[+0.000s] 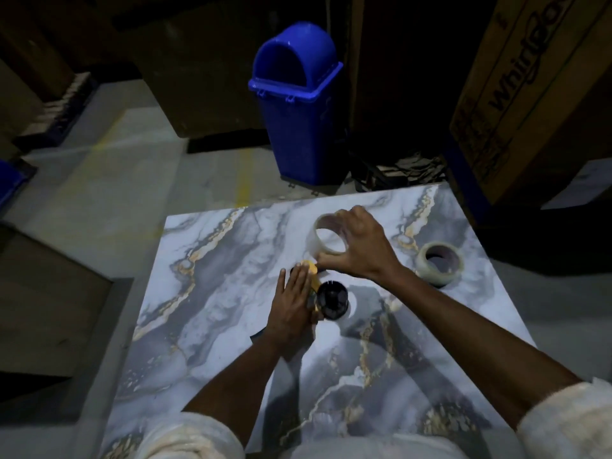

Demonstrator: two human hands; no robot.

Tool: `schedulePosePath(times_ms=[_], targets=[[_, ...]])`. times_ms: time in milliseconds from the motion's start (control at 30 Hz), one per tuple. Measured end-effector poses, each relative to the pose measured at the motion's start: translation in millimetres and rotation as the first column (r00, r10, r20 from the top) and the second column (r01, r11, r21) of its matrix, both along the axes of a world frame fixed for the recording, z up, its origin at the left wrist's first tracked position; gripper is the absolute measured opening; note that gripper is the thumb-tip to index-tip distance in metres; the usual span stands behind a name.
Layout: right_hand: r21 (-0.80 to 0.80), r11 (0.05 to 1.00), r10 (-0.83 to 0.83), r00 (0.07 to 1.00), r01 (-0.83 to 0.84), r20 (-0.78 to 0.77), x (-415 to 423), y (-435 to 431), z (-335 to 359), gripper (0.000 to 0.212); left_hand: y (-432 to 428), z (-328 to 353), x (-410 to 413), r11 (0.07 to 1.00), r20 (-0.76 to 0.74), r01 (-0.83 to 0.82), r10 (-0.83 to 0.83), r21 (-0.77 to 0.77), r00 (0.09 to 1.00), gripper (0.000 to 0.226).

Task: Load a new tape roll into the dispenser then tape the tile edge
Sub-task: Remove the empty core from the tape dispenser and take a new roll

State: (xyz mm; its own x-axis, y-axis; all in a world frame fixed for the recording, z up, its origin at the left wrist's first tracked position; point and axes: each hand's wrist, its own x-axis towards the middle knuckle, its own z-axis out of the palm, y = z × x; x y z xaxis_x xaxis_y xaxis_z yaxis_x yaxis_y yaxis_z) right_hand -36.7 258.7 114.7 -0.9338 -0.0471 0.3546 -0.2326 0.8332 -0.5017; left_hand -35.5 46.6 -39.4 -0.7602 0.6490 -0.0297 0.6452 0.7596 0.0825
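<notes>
A marbled grey, white and gold tile (231, 326) lies flat on the floor in front of me. On its middle lies the tape dispenser (332, 299), with a yellow body and a black round hub; my left hand (294, 306) rests flat on it with straight fingers. Just beyond it, my right hand (361, 246) grips a clear tape roll (326, 236), thumb at the roll's near side and fingers over its far rim. A second tape roll (438, 265) lies on the tile to the right, apart from both hands.
A blue swing-lid bin (298, 104) stands past the tile's far edge. A large printed cardboard box (530, 94) stands at the right, with dark debris (397, 173) between bin and box. Brown boxes (49, 293) sit at the left. Grey concrete floor surrounds the tile.
</notes>
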Motion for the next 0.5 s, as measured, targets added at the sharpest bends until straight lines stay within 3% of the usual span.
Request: schedulePosePath(times_ms=[167, 333, 500], targets=[[-0.076, 0.996, 0.043, 0.997, -0.047, -0.057, 26, 9, -1, 0.054, 2, 8, 4, 0.996, -0.001, -0.037, 0.037, -0.082, 0.999, 0.103], [-0.135, 0.991, -0.017, 1.0, 0.019, 0.02, 35, -3, -13, 0.061, -3, 15, 6, 0.989, 0.022, -0.01, 0.013, -0.145, 1.0, 0.112], [-0.151, 0.986, -0.068, 0.996, 0.076, 0.059, 51, -9, -17, 0.068, -3, 20, 4, 0.999, 0.093, -0.041, 0.044, -0.036, 0.995, 0.113]])
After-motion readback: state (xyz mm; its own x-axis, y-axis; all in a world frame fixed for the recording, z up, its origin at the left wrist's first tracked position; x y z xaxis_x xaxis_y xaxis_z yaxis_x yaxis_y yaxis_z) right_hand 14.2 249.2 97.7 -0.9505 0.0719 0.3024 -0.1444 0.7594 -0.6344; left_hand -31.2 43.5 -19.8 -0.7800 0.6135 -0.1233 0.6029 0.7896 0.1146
